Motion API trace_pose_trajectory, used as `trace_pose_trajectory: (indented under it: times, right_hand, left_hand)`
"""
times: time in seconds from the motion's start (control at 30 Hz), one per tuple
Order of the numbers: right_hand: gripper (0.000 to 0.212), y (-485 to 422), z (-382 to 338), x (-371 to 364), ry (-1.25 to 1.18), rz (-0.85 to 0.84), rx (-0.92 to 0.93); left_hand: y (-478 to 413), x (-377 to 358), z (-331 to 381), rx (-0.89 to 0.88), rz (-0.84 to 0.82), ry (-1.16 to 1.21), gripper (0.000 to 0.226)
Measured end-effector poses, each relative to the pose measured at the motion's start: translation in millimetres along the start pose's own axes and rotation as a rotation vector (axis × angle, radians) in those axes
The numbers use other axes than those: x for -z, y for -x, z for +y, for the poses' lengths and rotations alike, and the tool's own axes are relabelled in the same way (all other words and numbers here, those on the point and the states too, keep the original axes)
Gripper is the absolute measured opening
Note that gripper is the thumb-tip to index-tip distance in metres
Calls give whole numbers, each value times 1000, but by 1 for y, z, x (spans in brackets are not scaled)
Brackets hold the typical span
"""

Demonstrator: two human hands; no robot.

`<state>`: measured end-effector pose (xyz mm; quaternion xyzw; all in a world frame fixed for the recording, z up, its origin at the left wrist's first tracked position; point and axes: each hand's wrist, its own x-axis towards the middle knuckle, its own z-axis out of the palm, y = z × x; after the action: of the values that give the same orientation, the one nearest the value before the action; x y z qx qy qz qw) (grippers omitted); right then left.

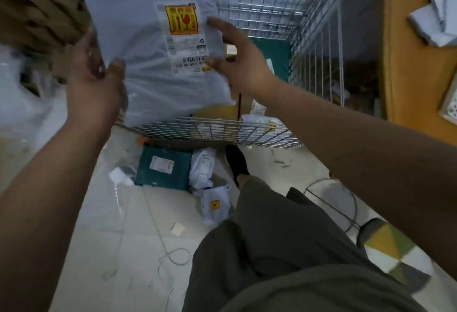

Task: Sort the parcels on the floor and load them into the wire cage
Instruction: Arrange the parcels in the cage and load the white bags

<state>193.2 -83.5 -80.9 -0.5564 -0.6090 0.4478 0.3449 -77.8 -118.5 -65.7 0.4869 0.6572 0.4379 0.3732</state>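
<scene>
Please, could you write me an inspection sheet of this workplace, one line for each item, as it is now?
Surface: white tiled floor, scuffed.
Job's things: white mailer bag with fragile sticker held above wire cage; teal parcel and small white parcels on floor.
Clutter: paper scrap by the leg.
Hands: left hand and right hand grip the bag's edges.
Cables: thin cord looped on floor.
Surroundings: orange counter with white parcels, right; cardboard, upper left.

Big parcel [153, 47] over near-left corner of wire cage [222, 131], left hand [91, 84] at its left edge, right hand [237, 64] at its right. Boxes [217, 112] inside cage. Small parcels [205, 173] on floor [99, 212] before cage.
</scene>
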Motion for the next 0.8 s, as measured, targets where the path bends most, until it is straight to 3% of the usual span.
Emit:
trace_pose_trajectory:
  times: [0.1, 0.23, 0.5, 0.67, 0.8]
  right_hand:
    - [67, -30, 45, 25, 24, 49, -58]
    - [78, -72, 117, 37, 111, 29, -159]
    - [88, -97, 269, -8, 221, -116, -417]
    - [95, -93, 347, -51, 174, -247, -552]
    - [94, -99, 390, -77, 128, -354, -591]
  left_hand:
    - [-48, -56, -16, 94, -50, -35, 32]
    - [-103, -122, -57, 201, -154, -84, 34]
    - [-156, -210, -195, 451, -326, -409, 32]
    - [-162, -235, -281, 677, -419, -461, 45]
    - [-164, -249, -340, 833, -515, -391, 76]
